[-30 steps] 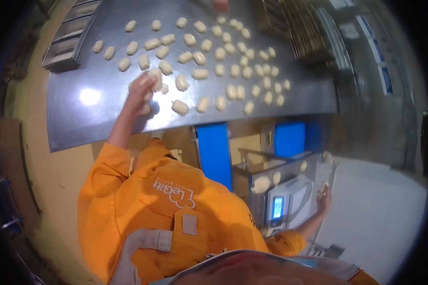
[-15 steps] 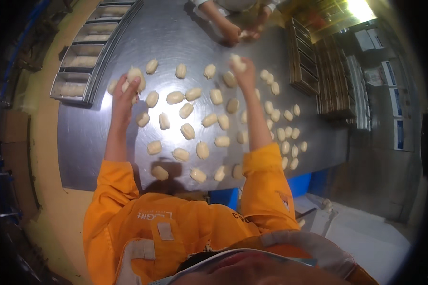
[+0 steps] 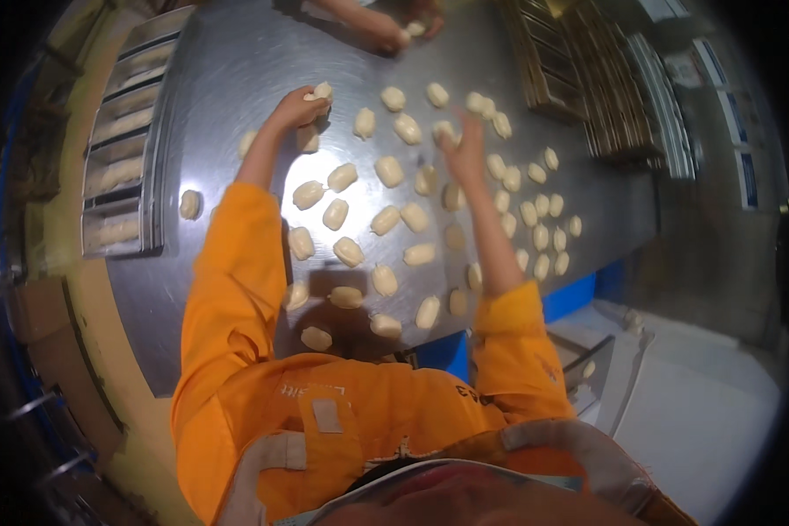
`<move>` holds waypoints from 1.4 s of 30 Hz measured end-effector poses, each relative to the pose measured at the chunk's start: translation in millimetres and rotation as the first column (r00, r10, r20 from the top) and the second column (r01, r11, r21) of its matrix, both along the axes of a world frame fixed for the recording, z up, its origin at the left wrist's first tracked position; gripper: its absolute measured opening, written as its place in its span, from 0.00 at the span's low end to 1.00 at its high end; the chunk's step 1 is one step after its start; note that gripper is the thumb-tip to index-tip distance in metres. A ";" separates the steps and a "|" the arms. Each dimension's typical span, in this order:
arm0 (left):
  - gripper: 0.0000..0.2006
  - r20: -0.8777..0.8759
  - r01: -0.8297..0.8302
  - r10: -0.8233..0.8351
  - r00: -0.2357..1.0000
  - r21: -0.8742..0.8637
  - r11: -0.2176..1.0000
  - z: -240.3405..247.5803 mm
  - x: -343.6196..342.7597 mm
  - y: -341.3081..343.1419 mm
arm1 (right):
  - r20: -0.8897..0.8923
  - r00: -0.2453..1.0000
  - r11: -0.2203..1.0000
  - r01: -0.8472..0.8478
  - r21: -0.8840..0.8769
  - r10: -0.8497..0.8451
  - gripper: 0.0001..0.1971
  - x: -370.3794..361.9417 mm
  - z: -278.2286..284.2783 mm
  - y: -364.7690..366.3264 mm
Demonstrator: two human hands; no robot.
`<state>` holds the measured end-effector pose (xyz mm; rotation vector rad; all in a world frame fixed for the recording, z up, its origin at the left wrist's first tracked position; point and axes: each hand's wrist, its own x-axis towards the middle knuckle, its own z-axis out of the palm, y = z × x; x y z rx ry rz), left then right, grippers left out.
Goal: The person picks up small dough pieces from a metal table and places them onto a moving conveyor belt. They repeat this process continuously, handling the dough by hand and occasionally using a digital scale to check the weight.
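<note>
My left hand is closed around a pale dough piece, which shows past the fingertips over the far left part of the steel table. Farther right, my right hand reaches over the table with its fingers stretched out, slightly blurred. Its thumb lies against another dough piece, and the fingers are apart beside it. Around and below both hands many short, rounded dough rolls lie loose. Smaller pieces crowd together at the right.
Metal loaf pans holding dough line the table's left edge. At the far right stand more pans and stacked trays. Across the table another person's hands handle a small dough piece. A white surface lies at the lower right.
The view has shifted. My left hand has moved rightward and away from the pans, with less dough showing in it. My right hand's fingers have opened out beside a dough piece.
</note>
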<state>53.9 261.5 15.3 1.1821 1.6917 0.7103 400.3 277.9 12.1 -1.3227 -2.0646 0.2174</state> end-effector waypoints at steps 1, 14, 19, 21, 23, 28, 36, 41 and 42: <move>0.23 -0.204 0.118 -0.114 0.972 0.011 0.993 -19.2 -2.7 21.8 | -0.041 0.998 0.999 -0.051 -0.015 0.051 0.24 18.0 9.4 -48.1; 0.43 -0.816 0.011 0.293 0.498 0.344 0.939 -74.9 17.9 25.4 | -0.129 0.632 0.595 0.614 -0.519 -0.764 0.18 177.9 -26.5 -585.5; 0.39 -0.597 0.601 -0.108 0.795 0.750 0.275 -41.6 292.6 -163.2 | 0.325 0.190 0.221 0.974 0.059 -0.926 0.28 246.6 -95.5 -701.4; 0.36 -0.447 0.703 -0.619 0.646 0.666 0.252 -30.4 390.4 -263.1 | 0.442 0.049 0.063 0.998 0.017 -0.896 0.28 268.1 -127.5 -715.4; 0.35 -0.426 0.827 -0.846 0.322 0.562 0.032 -14.8 449.7 -352.7 | 0.435 0.145 0.104 0.988 -0.115 -0.889 0.28 285.8 -154.9 -717.0; 0.24 -0.498 0.697 -0.845 -0.195 0.536 -0.477 -19.3 546.9 -508.6 | -0.222 0.209 0.256 0.944 -0.207 -0.952 0.21 288.7 -151.4 -750.1; 0.28 -0.561 0.724 -0.734 -0.382 0.313 -0.615 -118.5 643.7 -671.8 | -0.847 -0.526 0.536 0.736 -0.413 0.071 0.22 287.0 -54.1 -886.9; 0.27 -0.727 0.648 -0.528 -0.440 0.150 -0.747 -174.7 685.1 -679.1 | -0.862 -0.502 0.484 0.737 -0.472 -0.075 0.22 348.5 -70.8 -987.5; 0.26 -0.701 0.672 -0.509 -0.500 0.057 -0.738 -180.6 692.5 -671.2 | -0.886 -0.335 0.362 0.821 -0.442 -0.321 0.22 365.7 -80.3 -998.8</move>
